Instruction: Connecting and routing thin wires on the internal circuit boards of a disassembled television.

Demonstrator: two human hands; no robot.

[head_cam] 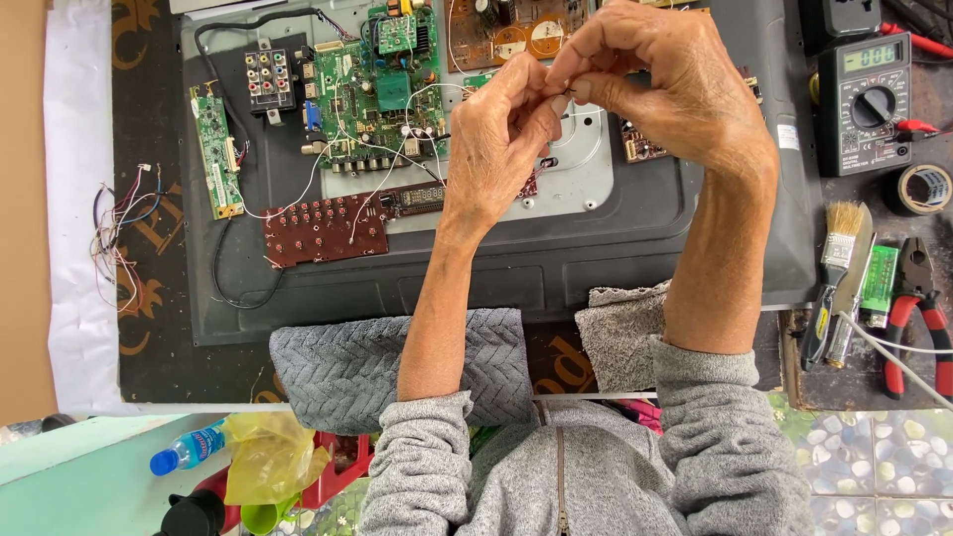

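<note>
both hands are raised over the opened television back (615, 258), the left hand (496, 149) and the right hand (665, 84) pinched fingertip to fingertip on a thin white wire (422, 94) whose end sits right in the pinch and trails down-left to the green circuit board (382, 89). judging by that, keep the two pinches close together and the pull gentle, leaving slack below so nothing tugs at the board.

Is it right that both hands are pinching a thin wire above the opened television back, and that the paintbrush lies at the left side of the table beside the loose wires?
Not quite. The head view shows the paintbrush at the right side, beside the red-handled pliers. The rest holds: the left hand and right hand pinch a thin wire above the opened television back.
</note>
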